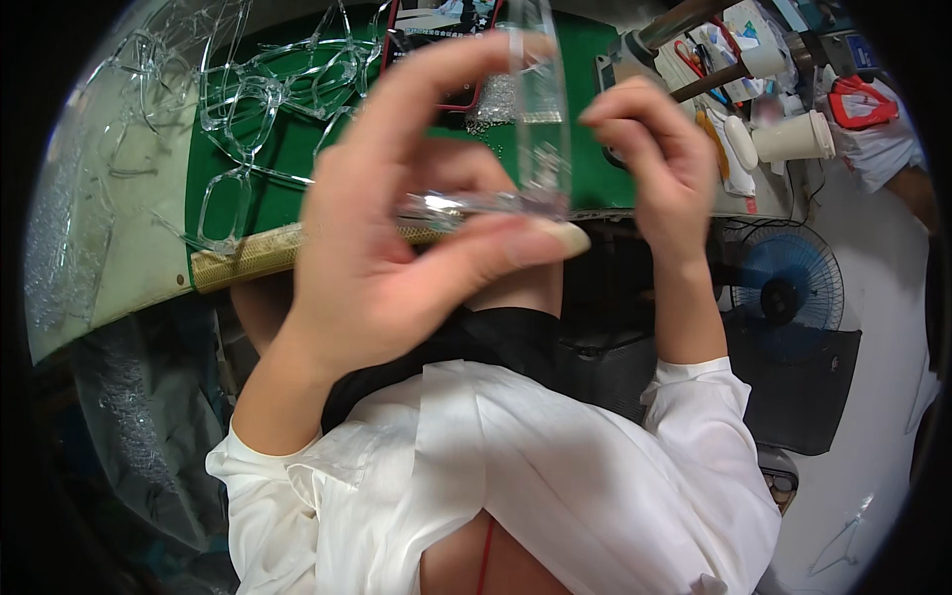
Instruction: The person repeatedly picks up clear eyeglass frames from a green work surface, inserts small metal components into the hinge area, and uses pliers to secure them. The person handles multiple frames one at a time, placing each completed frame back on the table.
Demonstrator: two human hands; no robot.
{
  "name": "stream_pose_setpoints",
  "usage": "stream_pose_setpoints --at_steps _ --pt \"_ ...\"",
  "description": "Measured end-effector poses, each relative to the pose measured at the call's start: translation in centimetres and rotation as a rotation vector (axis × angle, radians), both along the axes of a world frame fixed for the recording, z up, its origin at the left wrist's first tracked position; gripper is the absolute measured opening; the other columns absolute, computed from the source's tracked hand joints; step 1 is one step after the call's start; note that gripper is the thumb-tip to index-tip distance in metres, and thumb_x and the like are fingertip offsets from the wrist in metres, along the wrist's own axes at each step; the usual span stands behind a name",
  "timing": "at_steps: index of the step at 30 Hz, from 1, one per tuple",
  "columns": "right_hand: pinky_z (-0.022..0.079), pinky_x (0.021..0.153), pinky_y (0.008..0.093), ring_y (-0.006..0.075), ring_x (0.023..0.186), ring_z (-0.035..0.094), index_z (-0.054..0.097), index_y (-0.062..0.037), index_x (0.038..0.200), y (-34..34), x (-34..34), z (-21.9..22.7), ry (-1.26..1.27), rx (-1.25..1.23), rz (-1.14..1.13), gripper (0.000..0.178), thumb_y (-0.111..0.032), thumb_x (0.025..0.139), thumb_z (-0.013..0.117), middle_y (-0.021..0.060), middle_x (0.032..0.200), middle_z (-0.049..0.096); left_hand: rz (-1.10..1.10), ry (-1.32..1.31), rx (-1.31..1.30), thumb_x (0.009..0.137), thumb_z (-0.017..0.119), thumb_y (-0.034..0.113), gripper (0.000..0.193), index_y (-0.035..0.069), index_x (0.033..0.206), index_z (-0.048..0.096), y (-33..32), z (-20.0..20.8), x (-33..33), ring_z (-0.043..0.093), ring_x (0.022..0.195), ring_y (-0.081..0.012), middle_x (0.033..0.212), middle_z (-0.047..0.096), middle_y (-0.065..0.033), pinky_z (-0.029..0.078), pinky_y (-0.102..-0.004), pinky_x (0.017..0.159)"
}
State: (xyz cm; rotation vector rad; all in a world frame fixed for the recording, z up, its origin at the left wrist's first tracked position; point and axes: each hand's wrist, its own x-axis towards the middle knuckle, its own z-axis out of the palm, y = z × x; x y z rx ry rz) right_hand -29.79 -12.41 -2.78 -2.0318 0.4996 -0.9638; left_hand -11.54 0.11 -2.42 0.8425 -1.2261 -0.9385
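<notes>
And the left hand [362,223] has its grip clasped on a clear plastic frame [541,109], long side running up from the thumb, while right of that grip, apart, the right hand [666,164] curls, contents impossible to tell.

- A row of small pale characters [451,31] crosses the red-edged phone [436,14], just beyond the left hand [362,218].
- Off beyond the right hand [656,149], rightward, dark equipment [821,48] wears a blue label [863,53]; I can't read it.

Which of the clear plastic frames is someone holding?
The clear frame raised in the left hand; the other frames lie clustered on the table at the picture's left.
</notes>
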Motion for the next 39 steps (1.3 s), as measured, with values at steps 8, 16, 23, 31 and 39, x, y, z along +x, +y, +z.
stream_pose_setpoints --at_steps 8,16,23,31,39 --pt "0.047 0.064 0.0335 0.0243 0.072 0.06 0.065 -0.0025 0.088 -0.7 1.2 -6.5 0.377 -0.241 -0.141 0.011 -0.001 0.077 0.066 0.0088 0.079 0.059 0.166 -0.119 -0.158 0.088 0.063 0.03 0.07 -0.005 0.139 0.032 0.1 -0.4 2.5 0.062 0.056 -0.0141 0.066 0.061 -0.0102 0.055 -0.0285 0.064" --pt "0.046 0.069 0.034 0.0252 0.08 0.054 0.067 -0.0066 0.1 0.7 0.3 -6.2 0.517 -0.558 -0.099 0.029 0.004 0.075 0.058 0.008 0.084 0.054 0.216 -0.131 -0.16 0.088 0.063 0.029 0.068 -0.005 0.139 0.032 0.4 -0.8 3.0 0.062 0.056 -0.0152 0.07 0.062 -0.011 0.056 -0.0298 0.065" --pt "0.047 0.069 0.0351 0.0264 0.081 0.054 0.067 -0.006 0.098 0.3 -2.0 -5.9 0.504 -0.521 -0.124 0.03 0.006 0.072 0.057 0.0088 0.085 0.055 0.188 -0.132 -0.139 0.088 0.063 0.029 0.069 -0.005 0.139 0.032 0.3 -0.8 3.2 0.062 0.057 -0.0152 0.073 0.062 -0.0132 0.056 -0.0299 0.065" --pt "0.047 0.064 0.0345 0.0263 0.072 0.059 0.064 -0.0013 0.084 -0.9 0.0 -6.4 0.379 -0.243 -0.192 0.006 -0.004 0.079 0.065 0.0091 0.077 0.06 0.15 -0.143 -0.127 0.088 0.064 0.031 0.071 -0.007 0.138 0.032 0.3 -0.7 3.2 0.062 0.057 -0.014 0.072 0.063 -0.0128 0.055 -0.0285 0.065" --pt "0.046 0.064 0.0349 0.024 0.074 0.056 0.061 -0.0042 0.076 -0.5 1.3 -6.4 0.466 -0.431 -0.222 0.01 -0.009 0.074 0.07 0.0064 0.075 0.055 0.107 -0.123 -0.113 0.087 0.066 0.029 0.074 -0.008 0.139 0.029 0.2 -0.6 2.9 0.061 0.057 -0.0141 0.068 0.062 -0.0108 0.054 -0.026 0.061"
